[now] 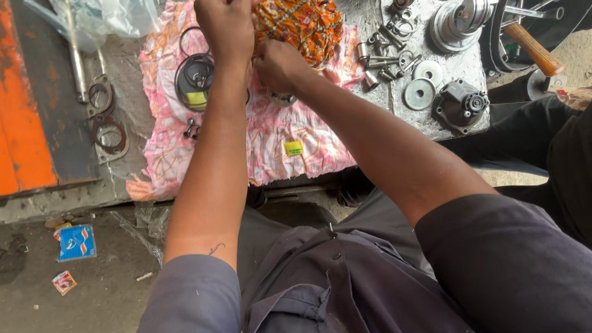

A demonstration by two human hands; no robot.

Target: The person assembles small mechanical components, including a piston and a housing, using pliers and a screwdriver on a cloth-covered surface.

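My left hand and my right hand are both closed on an orange patterned cloth bundle at the top of the view; whatever the bundle wraps is hidden. Under my right hand a small metal part peeks out. Both hands work above a pink patterned cloth spread on a grey metal slab. Black rubber rings with a yellow-green piece lie on the cloth just left of my left forearm.
Bolts and sleeves, two round washers, a dark flanged housing and a shiny pulley sit right of the cloth. Gaskets lie to the left by an orange panel. A wooden-handled hammer is at far right.
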